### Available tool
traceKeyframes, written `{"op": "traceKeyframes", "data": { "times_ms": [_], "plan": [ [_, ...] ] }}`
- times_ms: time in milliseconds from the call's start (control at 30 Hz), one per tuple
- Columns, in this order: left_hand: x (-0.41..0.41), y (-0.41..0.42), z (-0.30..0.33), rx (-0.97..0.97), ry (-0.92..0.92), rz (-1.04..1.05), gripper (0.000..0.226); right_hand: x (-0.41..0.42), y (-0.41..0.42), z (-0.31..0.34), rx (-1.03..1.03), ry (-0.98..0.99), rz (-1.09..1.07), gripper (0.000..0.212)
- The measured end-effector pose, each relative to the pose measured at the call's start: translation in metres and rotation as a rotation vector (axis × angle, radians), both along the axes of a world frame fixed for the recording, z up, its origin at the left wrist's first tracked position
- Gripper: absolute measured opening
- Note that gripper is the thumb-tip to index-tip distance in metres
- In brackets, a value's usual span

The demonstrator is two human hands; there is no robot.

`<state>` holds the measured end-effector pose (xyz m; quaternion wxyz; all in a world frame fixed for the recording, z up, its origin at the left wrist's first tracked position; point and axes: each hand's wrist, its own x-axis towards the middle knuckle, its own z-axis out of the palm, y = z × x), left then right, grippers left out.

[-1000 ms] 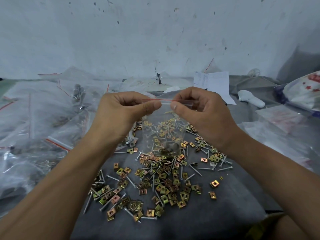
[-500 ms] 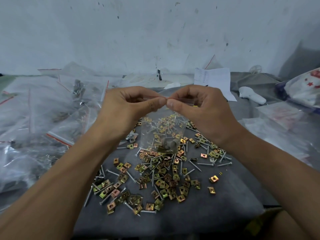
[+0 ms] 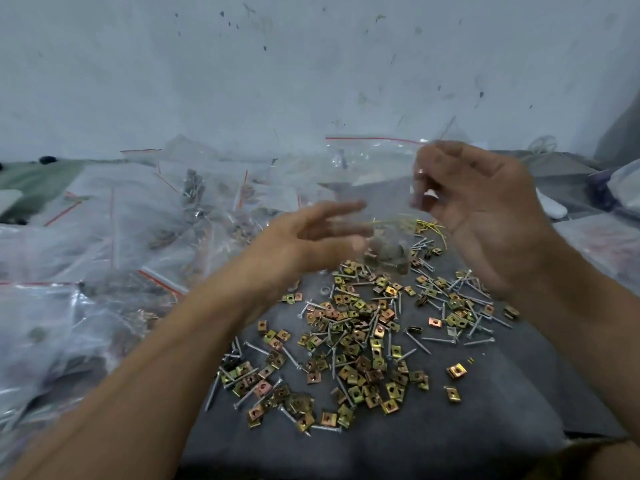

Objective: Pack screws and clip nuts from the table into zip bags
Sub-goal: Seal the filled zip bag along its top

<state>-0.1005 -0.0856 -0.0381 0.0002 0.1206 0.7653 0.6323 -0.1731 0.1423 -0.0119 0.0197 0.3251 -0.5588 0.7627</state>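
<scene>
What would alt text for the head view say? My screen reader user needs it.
Two blurred hands, left and right, hover by a clear zip bag above loose screws and clip nuts on a grey table. Filled bags lie left.

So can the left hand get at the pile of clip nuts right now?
Probably yes: the left hand hovers open and empty, apart from the zip bag, with nothing between it and the clip nuts below.
</scene>
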Motion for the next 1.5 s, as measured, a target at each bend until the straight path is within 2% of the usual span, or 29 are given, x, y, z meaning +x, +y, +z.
{"op": "traceKeyframes", "data": {
  "times_ms": [67,133,233,300,367,433,533,600,633,700,767,833,900,933,1033,1133,1233,1367,1400,1433,1500],
  "plan": [
    [0.0,0.018,-0.007,-0.018,-0.139,-0.061,0.044,-0.003,0.002,0.002,-0.116,-0.121,0.105,0.013],
    [-0.003,0.04,-0.015,0.148,-0.216,-0.1,0.031,-0.007,0.002,-0.004,-0.156,-0.273,0.137,0.017],
    [-0.008,0.073,-0.021,0.515,-0.37,-0.173,0.021,-0.02,0.008,-0.021,-0.066,-0.456,0.102,0.016],
    [-0.011,0.083,-0.022,0.634,-0.424,-0.137,0.012,-0.031,0.012,-0.028,-0.04,-0.531,-0.003,0.017],
    [-0.017,0.075,-0.018,0.635,-0.411,-0.055,0.007,-0.039,0.017,-0.033,-0.034,-0.581,-0.158,0.027],
    [-0.027,0.048,-0.001,0.69,-0.329,0.144,0.019,-0.044,0.021,-0.036,0.01,-0.607,-0.241,0.04],
    [-0.038,-0.009,0.023,0.928,-0.116,0.492,0.037,-0.047,0.024,-0.036,0.053,-0.62,-0.186,0.035],
    [-0.038,-0.03,0.02,0.959,-0.205,0.553,0.047,-0.058,0.029,-0.036,0.129,-0.641,-0.224,0.034],
    [-0.037,-0.031,0.014,0.899,-0.309,0.522,0.046,-0.064,0.033,-0.038,0.226,-0.651,-0.282,0.033],
    [-0.036,-0.024,0.001,0.64,-0.476,0.422,0.042,-0.074,0.05,-0.039,0.521,-0.572,-0.465,0.024],
    [-0.036,-0.017,-0.009,0.433,-0.523,0.301,0.048,-0.075,0.071,-0.039,0.967,-0.289,-0.656,0.02],
    [-0.037,-0.017,-0.014,0.323,-0.528,0.277,0.052,-0.058,0.089,-0.037,1.348,-0.059,-0.762,0.016],
    [-0.042,-0.018,-0.019,0.232,-0.528,0.285,0.049,-0.043,0.109,-0.034,1.616,-0.108,-0.827,0.019],
    [-0.045,-0.017,-0.022,0.184,-0.534,0.302,0.047,-0.042,0.121,-0.033,1.737,-0.199,-0.825,0.032],
    [-0.054,-0.01,-0.027,0.133,-0.542,0.34,0.041,-0.047,0.153,-0.034,1.894,-0.383,-0.787,0.051],
    [-0.058,-0.007,-0.026,0.16,-0.511,0.341,0.037,-0.048,0.168,-0.042,1.901,-0.405,-0.845,0.059],
    [-0.055,-0.005,-0.024,0.175,-0.474,0.346,0.037,-0.047,0.173,-0.046,1.807,-0.391,-0.912,0.059],
    [-0.054,-0.006,-0.023,0.146,-0.426,0.352,0.037,-0.039,0.171,-0.033,1.656,-0.345,-0.921,0.036],
    [-0.054,-0.005,-0.021,0.144,-0.405,0.348,0.037,-0.036,0.169,-0.028,1.551,-0.303,-0.921,0.026],
    [-0.052,-0.002,-0.02,0.144,-0.38,0.343,0.037,-0.035,0.165,-0.025,1.36,-0.282,-0.899,0.02],
    [-0.047,0.009,-0.016,0.134,-0.32,0.31,0.035,-0.028,0.144,-0.02,0.885,-0.298,-0.77,0.018]
  ]
}}
